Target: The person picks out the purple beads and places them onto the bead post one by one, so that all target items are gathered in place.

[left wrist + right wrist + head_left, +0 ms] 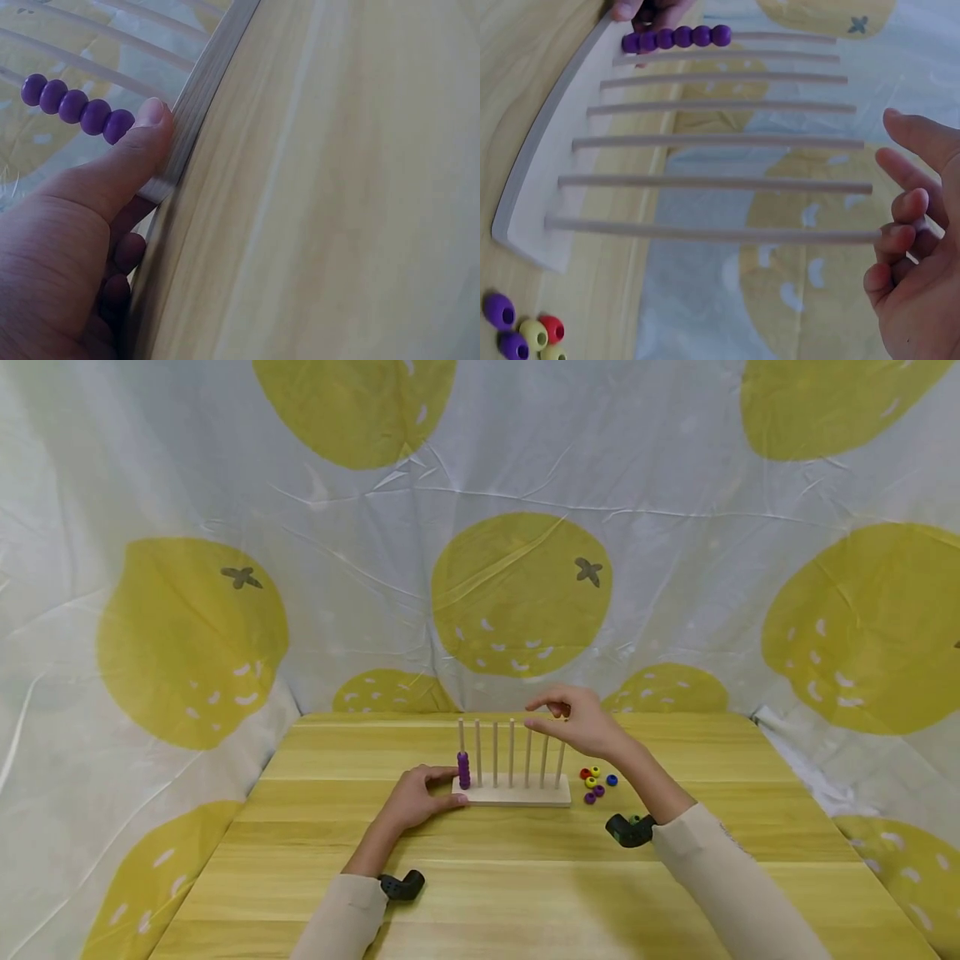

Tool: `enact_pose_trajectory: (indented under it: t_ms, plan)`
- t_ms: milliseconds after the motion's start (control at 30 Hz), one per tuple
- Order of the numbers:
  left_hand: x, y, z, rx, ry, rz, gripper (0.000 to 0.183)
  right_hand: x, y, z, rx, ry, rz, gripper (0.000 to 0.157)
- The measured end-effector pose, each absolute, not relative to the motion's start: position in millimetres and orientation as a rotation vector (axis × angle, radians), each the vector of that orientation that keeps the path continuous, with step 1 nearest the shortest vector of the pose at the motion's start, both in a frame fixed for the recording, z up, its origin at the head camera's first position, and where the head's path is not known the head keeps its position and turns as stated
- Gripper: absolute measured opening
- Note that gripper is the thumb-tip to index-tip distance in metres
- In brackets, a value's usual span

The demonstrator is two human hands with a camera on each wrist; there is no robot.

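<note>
A wooden peg rack (517, 797) with several upright pegs stands on the table, its leftmost peg bearing a stack of purple beads (463, 771). My left hand (413, 797) grips the left end of the base. In the left wrist view the thumb (146, 124) presses its front edge beside the lowest purple bead. My right hand (581, 720) is raised at the tops of the right-hand pegs. Its thumb and index finger are spread apart, with nothing between them in the right wrist view, while the other fingers (896, 240) curl loosely near the end peg's tip.
Right of the rack lie loose beads: a red bead (584, 773), a blue bead (612, 780), yellow beads (591, 782) and purple beads (598, 791). A green bead (635, 819) shows beside the right wrist's black camera. Behind the wooden table (337, 743) hangs a lemon-print cloth (360, 602).
</note>
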State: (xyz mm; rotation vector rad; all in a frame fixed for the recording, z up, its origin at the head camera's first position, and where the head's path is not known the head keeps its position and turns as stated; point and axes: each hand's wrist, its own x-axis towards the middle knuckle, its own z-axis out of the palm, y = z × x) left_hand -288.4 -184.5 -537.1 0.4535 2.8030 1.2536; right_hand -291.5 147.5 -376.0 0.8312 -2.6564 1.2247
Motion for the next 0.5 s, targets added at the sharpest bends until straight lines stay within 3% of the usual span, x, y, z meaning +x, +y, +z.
enact_pose_trajectory:
  t_ms: [500]
  plan:
    - [-287,-184,-536,0.476,2.797,1.278,0.059,-279,199,-384,0.673,-2.678,1.302,0.032]
